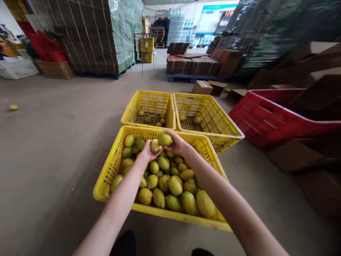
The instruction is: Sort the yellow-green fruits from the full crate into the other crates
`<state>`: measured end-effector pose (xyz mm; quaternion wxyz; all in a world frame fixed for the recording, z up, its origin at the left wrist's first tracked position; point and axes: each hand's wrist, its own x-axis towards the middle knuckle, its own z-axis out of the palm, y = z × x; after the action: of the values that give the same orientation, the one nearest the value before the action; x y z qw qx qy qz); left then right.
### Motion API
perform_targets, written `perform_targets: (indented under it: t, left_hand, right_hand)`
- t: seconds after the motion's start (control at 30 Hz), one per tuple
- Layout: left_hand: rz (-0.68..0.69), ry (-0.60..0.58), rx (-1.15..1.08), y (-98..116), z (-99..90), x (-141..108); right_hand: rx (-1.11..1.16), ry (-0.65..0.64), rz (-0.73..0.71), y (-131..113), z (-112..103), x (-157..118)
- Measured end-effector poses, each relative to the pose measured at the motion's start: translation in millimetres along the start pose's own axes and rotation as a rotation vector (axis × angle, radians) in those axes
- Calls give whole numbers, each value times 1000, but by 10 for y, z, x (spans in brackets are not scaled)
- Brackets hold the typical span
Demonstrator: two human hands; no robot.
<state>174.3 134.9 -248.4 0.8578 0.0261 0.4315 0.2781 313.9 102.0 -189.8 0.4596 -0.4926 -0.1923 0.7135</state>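
Observation:
Both hands are over the far part of a yellow crate [160, 210] filled with yellow and green lemons [175, 185]. My left hand [150, 151] is closed on a pale yellow lemon [155, 145]. Close beside it on the right, my right hand [176, 142] grips a greener lemon [164, 139]. The two held lemons are touching or nearly so. Behind the full crate stand two more yellow crates, the left one [147, 93] with several lemons and the right one [226, 134] with a few at its bottom.
A red crate [262, 119] and cardboard boxes [295, 154] are on the right. A lone lemon [14, 107] lies on the floor at far left. Farther back are wrapped pallet stacks [87, 35], flattened cardboard on a blue pallet [181, 76] and a basket [57, 69].

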Motion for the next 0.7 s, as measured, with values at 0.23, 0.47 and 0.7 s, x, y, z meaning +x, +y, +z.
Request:
perform_targets:
  t: [0.23, 0.47, 0.7]
  left_hand:
    - [-55, 11, 27, -43, 12, 18]
    - [-20, -2, 177, -68, -56, 94]
    - [-152, -15, 644, -220, -149, 114]
  right_hand:
    - [122, 234, -220, -515, 128, 260]
    - [-508, 244, -173, 330, -342, 95]
    - [-843, 412, -228, 890, -830, -186]
